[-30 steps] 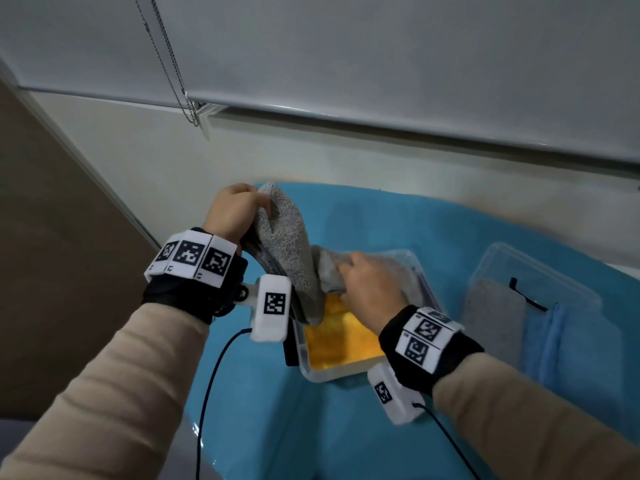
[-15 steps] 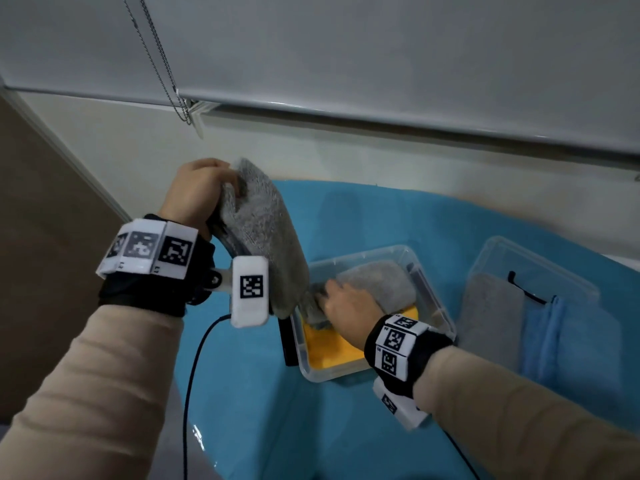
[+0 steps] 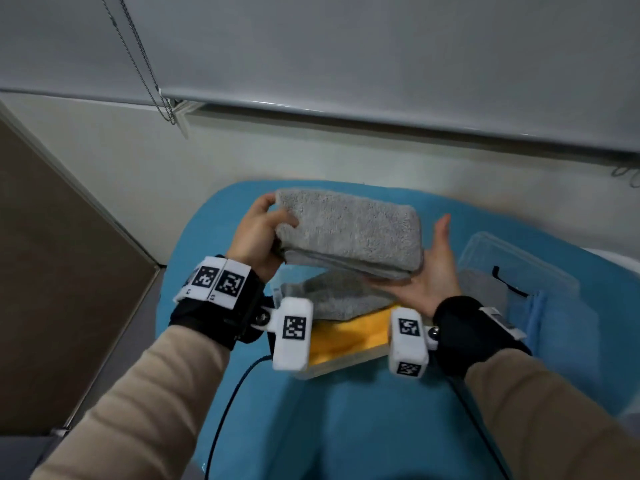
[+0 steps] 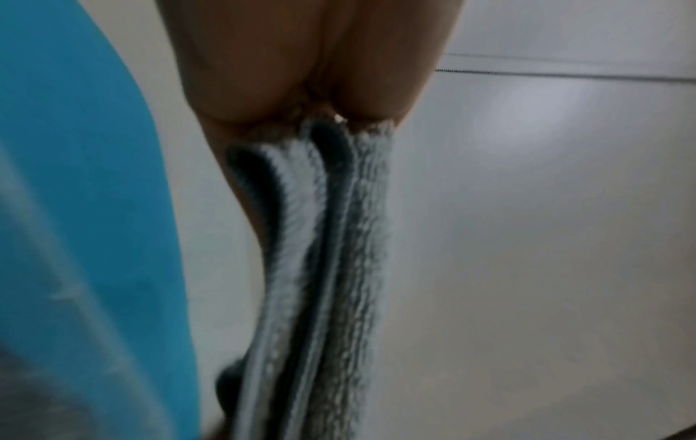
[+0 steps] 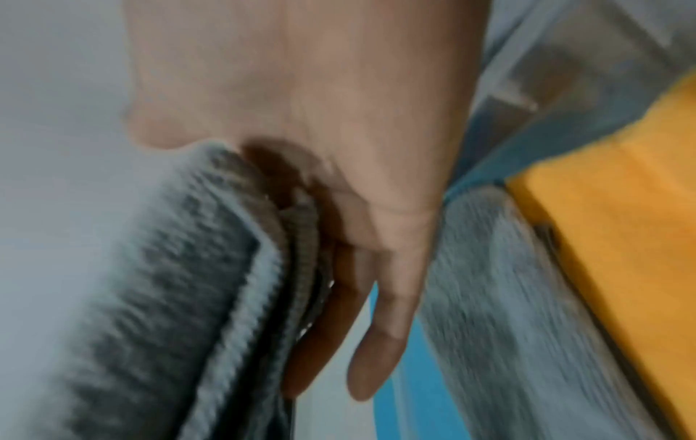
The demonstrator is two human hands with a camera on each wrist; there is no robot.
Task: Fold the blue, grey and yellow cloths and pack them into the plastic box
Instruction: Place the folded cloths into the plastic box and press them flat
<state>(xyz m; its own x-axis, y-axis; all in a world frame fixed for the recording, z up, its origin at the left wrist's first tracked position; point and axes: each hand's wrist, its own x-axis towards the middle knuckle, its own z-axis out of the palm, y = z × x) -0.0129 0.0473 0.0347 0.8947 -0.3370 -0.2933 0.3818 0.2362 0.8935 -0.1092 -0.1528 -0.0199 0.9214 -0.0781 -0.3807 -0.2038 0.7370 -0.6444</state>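
Holding folded grey cloth level above plastic box, long axis left-right. My left hand pinches its left end; right hand, fingers straight, supports right end from below. Box directly underneath.

Both arms are wearing loose beige sleeves that are ending at black wrist wraps, the left wrap sitting left of the plastic box and the right wrap to the right of it. A white band printed with two black square code markers is circling the left wrap, while only a sliver of a similar white band is showing on the right wrap. White blocky camera housings, each bearing code markers, are sticking out from the wraps toward the box on small metal joints, the left one over its left end and the right one over its right end, and thin black cables are trailing down from them over the blue surface in front of the box.
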